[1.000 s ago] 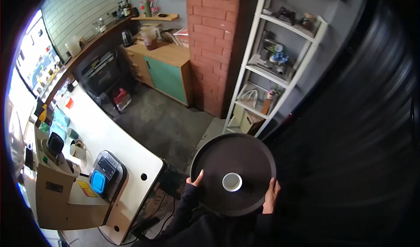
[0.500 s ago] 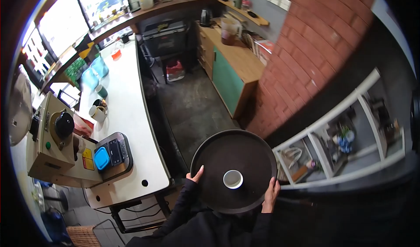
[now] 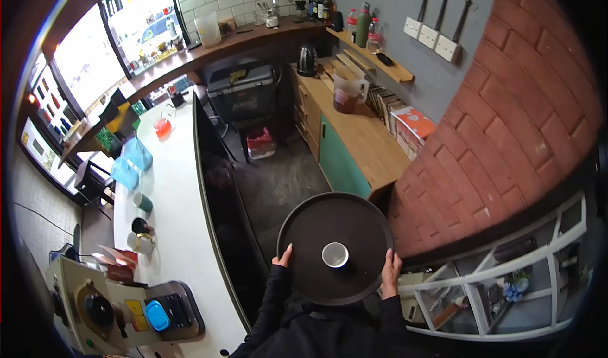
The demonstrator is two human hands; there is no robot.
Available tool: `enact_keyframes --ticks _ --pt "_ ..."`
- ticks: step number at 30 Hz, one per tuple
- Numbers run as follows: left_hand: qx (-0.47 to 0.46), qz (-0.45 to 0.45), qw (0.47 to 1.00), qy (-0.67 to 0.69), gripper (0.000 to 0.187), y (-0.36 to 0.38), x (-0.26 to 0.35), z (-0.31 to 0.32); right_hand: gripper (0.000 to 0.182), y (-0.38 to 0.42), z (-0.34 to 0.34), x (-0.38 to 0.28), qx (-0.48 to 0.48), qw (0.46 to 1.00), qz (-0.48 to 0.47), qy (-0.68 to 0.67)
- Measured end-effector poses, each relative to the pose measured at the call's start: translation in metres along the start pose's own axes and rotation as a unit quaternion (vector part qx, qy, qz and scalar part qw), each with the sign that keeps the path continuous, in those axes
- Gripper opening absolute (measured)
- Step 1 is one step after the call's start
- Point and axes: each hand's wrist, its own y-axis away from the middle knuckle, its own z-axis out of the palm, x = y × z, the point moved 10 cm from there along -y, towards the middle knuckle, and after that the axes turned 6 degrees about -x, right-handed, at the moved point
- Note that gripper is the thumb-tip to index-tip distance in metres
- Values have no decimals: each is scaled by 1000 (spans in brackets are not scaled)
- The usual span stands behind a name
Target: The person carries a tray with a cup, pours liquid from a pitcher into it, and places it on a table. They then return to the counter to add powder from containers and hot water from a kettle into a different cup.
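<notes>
Both hands carry a round dark serving tray [image 3: 316, 228] in front of my body. My left hand [image 3: 283, 256] grips its left rim, thumb over the top, the fingers hidden underneath. On the right rim, my right hand [image 3: 391, 274] holds on the same way. A small white cup [image 3: 335, 255] stands upright on the tray, a little below its middle, and its inside looks pale.
Left runs a long white counter [image 3: 183, 225] with mugs, blue bags and a beige machine [image 3: 95, 307] beside a scale [image 3: 171, 310]. Ahead right stands a wooden cabinet [image 3: 361, 127] bearing a jug [image 3: 348, 89]. A brick wall [image 3: 481, 136] and white-framed shelf [image 3: 475, 307] flank my right.
The view has shifted forward and tilted up, so the counter, cabinet and back wall show more. The tray and cup stay between my hands, which keep their hold.
</notes>
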Motion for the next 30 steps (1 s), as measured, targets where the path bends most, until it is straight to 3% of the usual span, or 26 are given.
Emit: enact_keyframes --ticks 1,2,5,8,11,13,15,16,19,23,24,25,27,30 --pt "40 -9 999 -16 41 1 23 5 36 -13 12 -10 12 999 -39 -13" --pt "9 45 999 16 40 -13 33 13 37 -24 21 -13 36 998 -46 -32" --pt "30 12 999 -12 39 -46 42 15 48 -51 58 -17 -50 996 66 -13" --pt "57 -11 998 -31 39 -74 55 21 57 -78 89 -7 -52 991 125 -17" --pt "73 -21 995 -69 44 -113 68 32 56 -120 124 -8 -80 990 106 -45" --pt "117 -24 985 -122 48 -136 84 43 52 -152 139 -4 -42 992 104 -59" --pt "112 1 985 -134 51 -176 89 55 41 -193 163 -26 -109 993 26 -32" --pt "113 1 984 -138 53 -193 92 62 36 -206 163 -38 -42 998 -1 -38" --pt "107 1 981 -160 56 -240 91 85 39 -257 176 -44 -26 999 -17 22" --pt "54 -21 986 -154 59 -303 95 132 40 -306 182 -49 -20 1000 11 -20" --pt "51 20 985 -161 58 -317 103 145 41 -312 173 -53 75 997 -15 12" --pt "40 27 986 -162 57 -329 103 156 41 -322 169 -52 85 996 -13 12" --pt "14 13 985 -170 55 -351 96 176 40 -336 164 -37 64 994 56 70" --pt "-28 -16 983 -183 53 -379 86 206 36 -348 149 -19 82 987 74 119"
